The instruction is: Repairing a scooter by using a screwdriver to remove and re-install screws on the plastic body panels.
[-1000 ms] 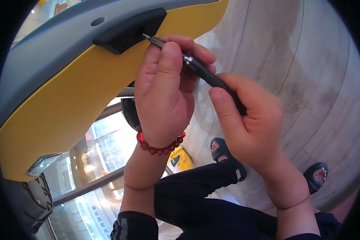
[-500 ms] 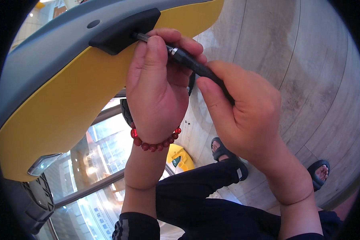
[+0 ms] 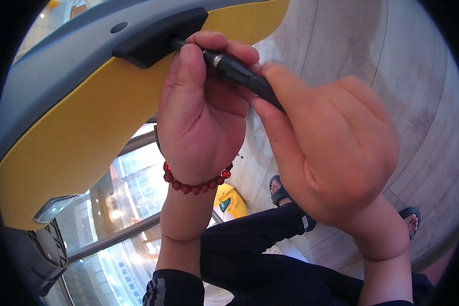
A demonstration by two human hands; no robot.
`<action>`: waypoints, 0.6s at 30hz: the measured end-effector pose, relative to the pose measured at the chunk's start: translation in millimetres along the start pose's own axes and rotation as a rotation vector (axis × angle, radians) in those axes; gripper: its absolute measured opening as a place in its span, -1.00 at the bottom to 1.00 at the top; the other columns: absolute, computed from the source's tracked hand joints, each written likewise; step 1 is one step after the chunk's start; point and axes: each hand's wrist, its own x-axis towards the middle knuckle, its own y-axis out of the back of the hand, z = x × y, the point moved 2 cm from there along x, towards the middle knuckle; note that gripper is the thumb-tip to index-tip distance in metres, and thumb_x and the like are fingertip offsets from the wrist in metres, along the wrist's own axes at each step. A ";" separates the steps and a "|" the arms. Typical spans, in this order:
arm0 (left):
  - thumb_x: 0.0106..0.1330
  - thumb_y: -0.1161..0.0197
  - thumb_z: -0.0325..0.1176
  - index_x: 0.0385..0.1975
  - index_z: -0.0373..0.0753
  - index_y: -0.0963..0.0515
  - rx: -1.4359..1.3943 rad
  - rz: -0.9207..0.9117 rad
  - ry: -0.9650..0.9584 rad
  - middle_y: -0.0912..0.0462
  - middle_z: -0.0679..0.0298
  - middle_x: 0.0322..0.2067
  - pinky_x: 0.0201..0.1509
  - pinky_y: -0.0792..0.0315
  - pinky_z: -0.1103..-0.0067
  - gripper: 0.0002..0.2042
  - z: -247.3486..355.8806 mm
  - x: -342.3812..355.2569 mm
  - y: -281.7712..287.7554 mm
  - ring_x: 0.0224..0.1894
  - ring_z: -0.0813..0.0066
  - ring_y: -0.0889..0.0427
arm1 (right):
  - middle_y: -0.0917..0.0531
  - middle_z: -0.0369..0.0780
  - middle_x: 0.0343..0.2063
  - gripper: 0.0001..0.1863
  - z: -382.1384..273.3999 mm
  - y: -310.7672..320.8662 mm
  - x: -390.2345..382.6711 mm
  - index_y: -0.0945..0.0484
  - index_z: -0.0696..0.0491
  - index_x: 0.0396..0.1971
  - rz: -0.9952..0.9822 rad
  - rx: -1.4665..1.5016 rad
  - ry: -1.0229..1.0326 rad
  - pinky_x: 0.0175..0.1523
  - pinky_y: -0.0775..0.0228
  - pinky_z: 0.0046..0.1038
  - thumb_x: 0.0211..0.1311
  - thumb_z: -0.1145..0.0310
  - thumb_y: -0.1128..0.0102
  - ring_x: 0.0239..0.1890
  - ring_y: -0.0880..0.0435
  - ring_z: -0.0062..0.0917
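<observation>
A black screwdriver with a textured handle and a silver ring slants up and left, its tip in a hole in a black plastic block. That block is set on a curved yellow panel with a grey upper edge. My left hand, palm up, keeps its thumb and fingertips around the shaft close to the block. Thumb and forefinger of my right hand pinch the handle's rear end; the rest of that hand is slightly smeared by motion. A red bead bracelet circles my left wrist.
A round hole sits in the grey edge beside the block. Below the panel are a glass surface with metal bars and a dark plastic part. Wood-look floor spreads to the right, where my sandalled feet rest.
My right hand has turned and shifted right, showing more of its back and gripping the handle nearer its end. The left hand stays at the shaft, with more of its palm showing.
</observation>
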 end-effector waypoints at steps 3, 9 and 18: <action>0.59 0.21 -0.12 -0.02 -0.21 -0.44 0.019 0.004 -0.012 -0.55 0.20 -0.05 0.18 -0.44 0.33 -0.66 -2.9 1.9 1.2 0.06 0.30 -0.50 | -0.54 -0.18 -0.60 -0.82 -4.1 7.7 6.2 -0.67 0.15 -0.29 -0.159 0.240 -0.296 -0.48 -0.28 -0.45 0.08 0.49 -0.38 -0.61 -0.47 -0.35; 0.61 0.25 -0.14 0.00 -0.28 -0.41 -0.026 0.064 -0.104 -0.61 0.06 -0.09 0.10 -0.55 0.46 -0.64 -10.9 3.1 -2.9 -0.04 0.35 -0.65 | -0.55 -0.16 -0.58 -0.88 -5.2 15.1 15.3 -0.63 0.15 -0.28 -0.270 0.215 -0.300 -0.48 -0.29 -0.43 0.21 0.46 -0.29 -0.59 -0.51 -0.35; 0.60 0.22 -0.12 0.00 -0.27 -0.42 0.011 0.141 -0.125 -0.60 0.11 -0.13 0.06 -0.54 0.48 -0.64 -12.4 2.0 -5.2 -0.08 0.38 -0.63 | -0.50 -0.29 -0.65 -0.82 -15.8 10.1 17.3 -0.61 0.23 -0.27 -0.314 0.624 -0.734 -0.52 -0.19 -0.49 0.37 0.39 -0.15 -0.61 -0.43 -0.68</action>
